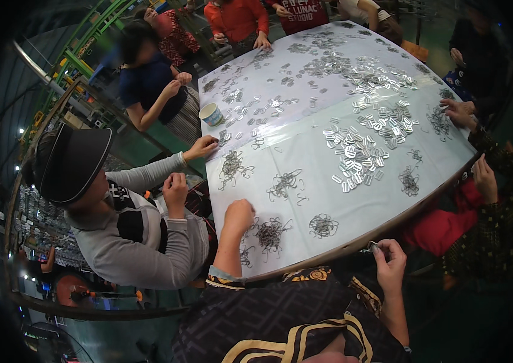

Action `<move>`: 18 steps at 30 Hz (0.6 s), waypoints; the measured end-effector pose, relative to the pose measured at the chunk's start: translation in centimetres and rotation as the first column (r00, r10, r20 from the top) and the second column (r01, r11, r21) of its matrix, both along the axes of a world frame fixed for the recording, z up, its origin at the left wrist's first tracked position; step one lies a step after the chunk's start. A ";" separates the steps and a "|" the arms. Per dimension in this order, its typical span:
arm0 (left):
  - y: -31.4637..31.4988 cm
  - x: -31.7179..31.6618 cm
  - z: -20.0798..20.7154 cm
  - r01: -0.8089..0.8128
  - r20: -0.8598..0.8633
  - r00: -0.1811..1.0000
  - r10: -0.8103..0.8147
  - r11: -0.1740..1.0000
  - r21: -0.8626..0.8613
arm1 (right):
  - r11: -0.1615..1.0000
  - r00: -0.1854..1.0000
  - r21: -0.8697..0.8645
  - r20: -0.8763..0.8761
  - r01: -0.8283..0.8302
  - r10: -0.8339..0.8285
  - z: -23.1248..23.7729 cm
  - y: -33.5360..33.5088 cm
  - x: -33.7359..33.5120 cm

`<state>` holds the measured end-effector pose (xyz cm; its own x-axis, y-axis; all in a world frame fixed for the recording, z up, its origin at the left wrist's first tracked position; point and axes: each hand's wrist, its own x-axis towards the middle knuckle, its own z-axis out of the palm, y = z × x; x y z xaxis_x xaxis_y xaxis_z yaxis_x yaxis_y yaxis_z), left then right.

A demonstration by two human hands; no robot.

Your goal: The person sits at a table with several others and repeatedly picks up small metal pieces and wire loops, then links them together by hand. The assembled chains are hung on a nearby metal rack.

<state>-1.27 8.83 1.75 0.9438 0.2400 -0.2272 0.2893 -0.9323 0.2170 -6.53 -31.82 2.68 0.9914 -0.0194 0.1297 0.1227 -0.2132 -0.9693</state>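
Observation:
My left hand (239, 216) is over the near left part of the table, its fingers curled down beside a pile of bent wire hooks (271, 235). What those fingers hold, if anything, is hidden. Just off the table's near edge, my right hand (391, 261) pinches a small metal piece (370, 246) between thumb and finger; it is too small to tell its exact kind. Another round pile of wire hooks (323, 225) lies between my two hands. Farther in are a looser hook pile (285, 184) and a wide heap of flat silver slotted buckles (362, 151).
Co-workers ring the table (305, 242), including a person in a dark visor (75, 160) close on my left and a person with a red garment (444, 227) on my right. A paper tub (211, 114) stands at the left edge. More buckles (329, 63) cover the far half.

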 end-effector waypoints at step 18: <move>-10.3 6.2 -4.2 0.408 0.161 0.880 -0.448 0.884 0.230 | 1.000 0.999 -0.027 0.047 0.007 -0.006 -0.2 0.7 -0.6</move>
